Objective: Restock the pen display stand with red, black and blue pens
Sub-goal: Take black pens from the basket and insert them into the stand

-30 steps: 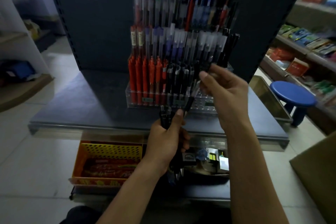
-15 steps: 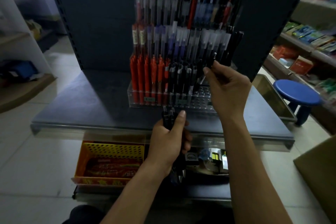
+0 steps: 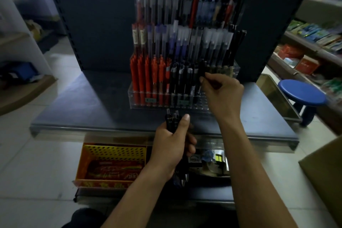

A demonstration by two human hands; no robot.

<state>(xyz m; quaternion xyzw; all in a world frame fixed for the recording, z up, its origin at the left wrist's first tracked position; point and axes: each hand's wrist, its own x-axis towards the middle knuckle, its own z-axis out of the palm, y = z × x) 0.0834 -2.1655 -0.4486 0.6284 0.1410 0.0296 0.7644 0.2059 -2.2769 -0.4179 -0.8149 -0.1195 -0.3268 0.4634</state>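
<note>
A clear tiered pen display stand [image 3: 201, 106] stands on the dark shelf. Its front row holds red pens [image 3: 146, 76] on the left and black pens [image 3: 182, 77] in the middle. Higher tiers carry frosted-cap and blue pens. My left hand [image 3: 173, 142] sits below the stand, closed around a bundle of black pens [image 3: 172, 120] whose tips stick up. My right hand [image 3: 222, 92] pinches a single black pen [image 3: 202, 67] upright at the right end of the black row, its lower end down among the front-row slots.
The dark shelf [image 3: 92, 109] juts out with a metal front edge. Below it sit a yellow perforated basket [image 3: 112, 163] of red packets and small boxes [image 3: 212, 159]. A blue stool [image 3: 302, 94] and stocked shelves [image 3: 314, 37] are on the right; a cardboard box [image 3: 325, 168] is at lower right.
My right hand has carried the single black pen from near my left hand up to the stand and lowered it into the front row. My left hand has stayed put with its bundle.
</note>
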